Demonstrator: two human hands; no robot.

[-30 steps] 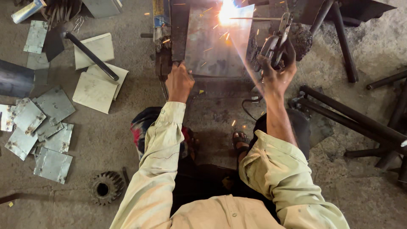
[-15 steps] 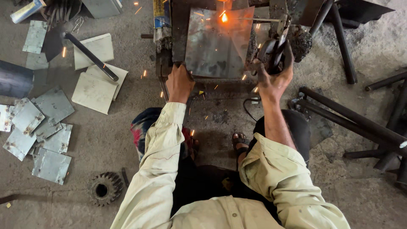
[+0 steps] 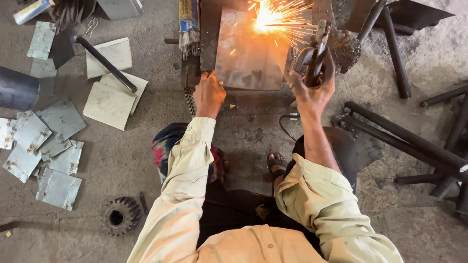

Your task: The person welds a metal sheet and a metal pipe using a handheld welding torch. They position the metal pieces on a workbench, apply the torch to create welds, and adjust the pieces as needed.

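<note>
Sheet metal plate (image 3: 248, 58), grey and scorched, is lying flat on the concrete floor (image 3: 146, 156) directly ahead of a seated person, and bright orange sparks (image 3: 270, 17) are spraying from its far edge. The left hand (image 3: 208, 95) is pressing down on the plate's near left corner, fingers together and curled over the edge. The right hand (image 3: 312, 90) is gripping a welding electrode holder (image 3: 314, 53), fingers clamped around its dark handle, with the tool's tip pointing toward the sparks. Both arms are wearing pale cream sleeves, the right one rolled above the elbow. A sandalled foot (image 3: 277, 163) is showing between the arms, resting on the floor.

The room is a rough workshop with a dusty, stained grey floor. To the left, a scatter of small cut metal squares (image 3: 44, 151) is lying well apart from the plate, alongside pale boards (image 3: 109, 92) with a dark metal rod (image 3: 105, 63) resting across them. A toothed gear wheel (image 3: 119, 216) is sitting near the person's left elbow. A bundle of welding rods (image 3: 187, 29) is lying just beside the plate's left edge. On the right, dark steel bars (image 3: 404, 141) are lying at angles across the floor.
</note>
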